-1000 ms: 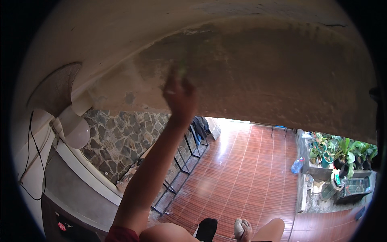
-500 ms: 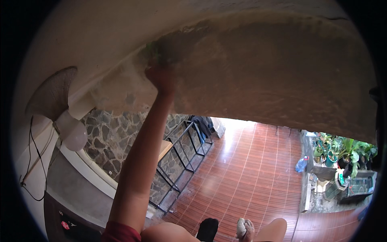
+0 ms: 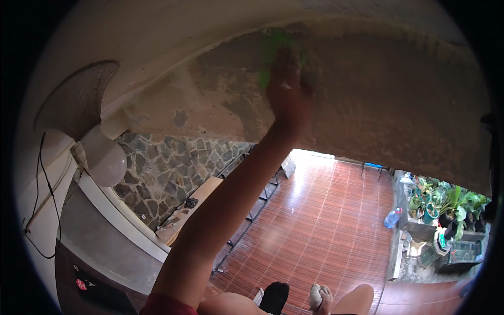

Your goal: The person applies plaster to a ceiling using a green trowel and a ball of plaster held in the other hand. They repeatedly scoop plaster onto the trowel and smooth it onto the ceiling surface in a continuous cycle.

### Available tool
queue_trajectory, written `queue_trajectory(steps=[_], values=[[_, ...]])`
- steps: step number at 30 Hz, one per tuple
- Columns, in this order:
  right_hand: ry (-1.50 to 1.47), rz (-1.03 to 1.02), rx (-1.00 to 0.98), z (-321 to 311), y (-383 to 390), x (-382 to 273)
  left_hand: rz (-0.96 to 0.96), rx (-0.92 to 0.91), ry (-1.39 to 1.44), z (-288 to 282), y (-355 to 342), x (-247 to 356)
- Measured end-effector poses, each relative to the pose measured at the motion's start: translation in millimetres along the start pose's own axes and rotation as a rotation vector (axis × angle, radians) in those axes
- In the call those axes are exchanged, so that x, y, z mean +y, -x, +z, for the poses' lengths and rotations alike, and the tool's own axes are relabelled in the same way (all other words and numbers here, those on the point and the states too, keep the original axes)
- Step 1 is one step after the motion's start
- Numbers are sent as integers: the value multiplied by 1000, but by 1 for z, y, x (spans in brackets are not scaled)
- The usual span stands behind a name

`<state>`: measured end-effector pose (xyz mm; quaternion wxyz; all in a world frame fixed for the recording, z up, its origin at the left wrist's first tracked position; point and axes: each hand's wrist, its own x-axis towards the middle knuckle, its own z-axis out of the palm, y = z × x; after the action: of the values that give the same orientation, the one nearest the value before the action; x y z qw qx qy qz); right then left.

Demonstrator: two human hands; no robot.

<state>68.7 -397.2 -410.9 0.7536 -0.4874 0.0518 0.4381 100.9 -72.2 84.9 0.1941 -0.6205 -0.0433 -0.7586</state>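
Observation:
My left arm reaches up from the lower left, a dark red sleeve at its shoulder end. At its far end my left hand [image 3: 289, 100], smeared by motion, is up against the brown plastered surface [image 3: 378, 100] overhead. A blurred green object [image 3: 275, 44] shows at the fingers and appears held in them; its kind cannot be made out. Right of the hand the plaster looks dark and fairly even. To the left it is paler, with patchy darker spots. My right hand is out of the picture. A dark-socked foot [image 3: 274, 298] and a whitish-smeared foot [image 3: 319, 299] show below, between my knees.
A white globe lamp [image 3: 106, 163] with a mesh shade hangs at the left near a loose black cable [image 3: 59, 210]. Below are a stone wall [image 3: 152, 173], a black metal frame with a wooden board [image 3: 181, 212], red-brown tiles [image 3: 320, 226], a blue-tinted bottle [image 3: 391, 218] and potted plants [image 3: 451, 202].
My left hand has swept rightward along the plaster with the green object. Patchy plaster it covered before now shows at its left. The view has shifted slightly, revealing more of the wooden board.

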Motion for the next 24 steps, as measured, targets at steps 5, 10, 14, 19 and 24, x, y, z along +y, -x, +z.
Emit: queue_trajectory(steps=[5,10,14,19,24], values=[[-70,19,9,0,5,-3,113,-168,159,0,12,22],[-67,43,39,6,13,-9,237,-230,241,-7,9,27],[-54,14,35,10,18,-13,341,-288,279,-28,7,11],[-41,31,55,8,20,-21,396,-283,53,-68,17,-22],[-51,66,12,2,11,-17,315,-233,-122,-99,13,-56]])
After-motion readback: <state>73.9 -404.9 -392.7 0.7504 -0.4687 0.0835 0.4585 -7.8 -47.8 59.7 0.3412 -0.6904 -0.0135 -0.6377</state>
